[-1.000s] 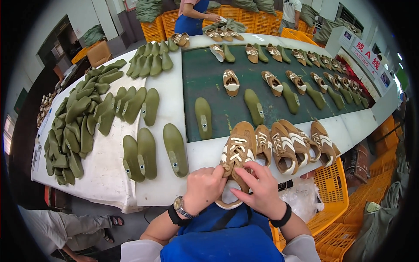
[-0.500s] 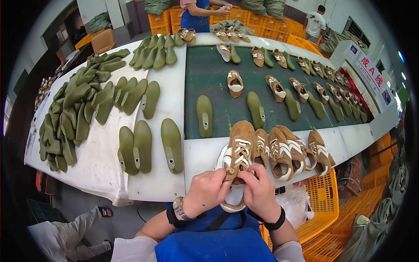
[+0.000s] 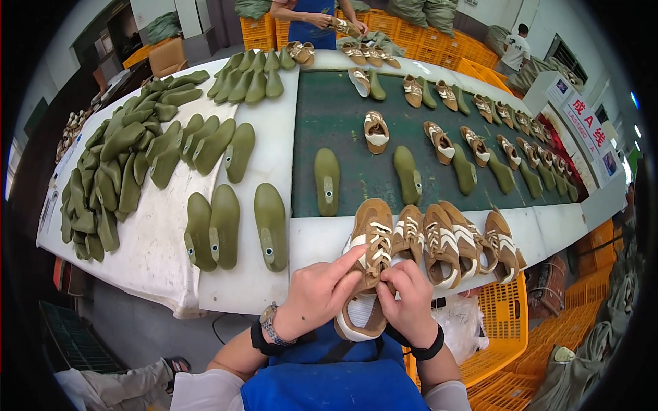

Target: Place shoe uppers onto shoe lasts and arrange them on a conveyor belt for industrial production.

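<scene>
A brown suede sneaker [image 3: 373, 236] with white stripes and white laces lies at the front edge of the white table, toe pointing away, its heel opening toward me. My left hand [image 3: 319, 294] grips its left side, index finger and thumb against the upper beside the laces. With fingers pinched together, my right hand [image 3: 408, 301] holds the lace or tongue at the top of the lacing; which one is hidden. A pale insole shows inside the opening. Just right of it stand several matching sneakers [image 3: 442, 240] in a row.
Green shoe lasts [image 3: 271, 226] stand at the left, with a large heap [image 3: 123, 144] beyond. A dark green conveyor belt [image 3: 356, 185] carries lasts and sneakers. An orange crate [image 3: 504, 312] is by my right. Across the table, a co-worker's hands [image 3: 336, 24] hold a shoe.
My left hand has shifted from the tongue area to the lacing's left side, index finger stretched forward. The sneaker's toe sits slightly lower. The co-worker across now holds a shoe.
</scene>
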Demonstrator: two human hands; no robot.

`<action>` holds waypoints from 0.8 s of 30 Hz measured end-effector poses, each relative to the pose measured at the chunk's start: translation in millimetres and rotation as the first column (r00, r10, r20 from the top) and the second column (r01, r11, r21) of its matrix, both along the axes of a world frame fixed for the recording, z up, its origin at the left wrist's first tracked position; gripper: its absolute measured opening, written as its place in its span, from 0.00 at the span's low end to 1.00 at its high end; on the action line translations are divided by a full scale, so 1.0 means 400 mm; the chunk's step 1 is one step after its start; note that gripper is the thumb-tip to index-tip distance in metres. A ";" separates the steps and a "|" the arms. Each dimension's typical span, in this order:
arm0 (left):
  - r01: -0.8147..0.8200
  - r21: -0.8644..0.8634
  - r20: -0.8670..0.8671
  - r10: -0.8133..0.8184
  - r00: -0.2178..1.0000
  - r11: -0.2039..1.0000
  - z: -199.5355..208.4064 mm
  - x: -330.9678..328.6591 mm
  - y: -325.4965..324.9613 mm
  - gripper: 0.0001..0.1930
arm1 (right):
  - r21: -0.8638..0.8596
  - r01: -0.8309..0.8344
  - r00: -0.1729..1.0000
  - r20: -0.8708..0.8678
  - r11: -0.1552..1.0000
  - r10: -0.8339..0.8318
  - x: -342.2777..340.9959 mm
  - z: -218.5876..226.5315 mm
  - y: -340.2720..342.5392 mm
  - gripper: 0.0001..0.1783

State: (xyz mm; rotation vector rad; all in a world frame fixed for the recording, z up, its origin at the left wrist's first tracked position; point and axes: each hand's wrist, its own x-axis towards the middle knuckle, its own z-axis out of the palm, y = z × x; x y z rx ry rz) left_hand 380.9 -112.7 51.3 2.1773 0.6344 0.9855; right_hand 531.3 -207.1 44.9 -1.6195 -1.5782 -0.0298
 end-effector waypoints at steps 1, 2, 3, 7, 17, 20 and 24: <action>0.034 -0.010 0.002 -0.034 0.999 0.999 0.007 0.000 0.005 0.17 | 0.021 -0.016 1.000 0.015 1.000 0.015 0.001 -0.001 -0.001 0.08; 0.030 -0.010 0.002 -0.030 1.000 1.000 0.001 -0.002 0.014 0.17 | 0.021 -0.020 1.000 0.015 1.000 0.020 -0.001 -0.001 -0.001 0.08; 0.120 0.009 0.050 -0.120 0.992 0.993 -0.012 -0.002 0.024 0.15 | 0.023 -0.030 0.999 0.015 0.999 0.029 -0.004 0.001 -0.001 0.08; 0.268 -0.080 0.003 -0.268 0.963 0.960 0.023 -0.014 0.033 0.08 | 0.023 -0.044 0.999 0.023 0.999 0.043 -0.005 0.004 0.000 0.09; 0.302 -0.315 0.100 -0.285 0.953 0.900 0.038 -0.013 0.022 0.08 | 0.028 -0.090 0.994 0.060 0.996 0.088 -0.010 0.019 -0.007 0.10; 0.338 -0.082 0.075 -0.332 0.940 0.938 0.021 -0.006 0.029 0.06 | 0.001 -0.079 0.994 0.070 0.997 0.079 -0.012 0.020 -0.008 0.10; 0.411 -0.128 -0.016 -0.416 0.909 0.903 0.029 -0.017 0.048 0.06 | -0.010 -0.141 0.984 0.113 0.990 0.141 -0.015 0.018 -0.008 0.09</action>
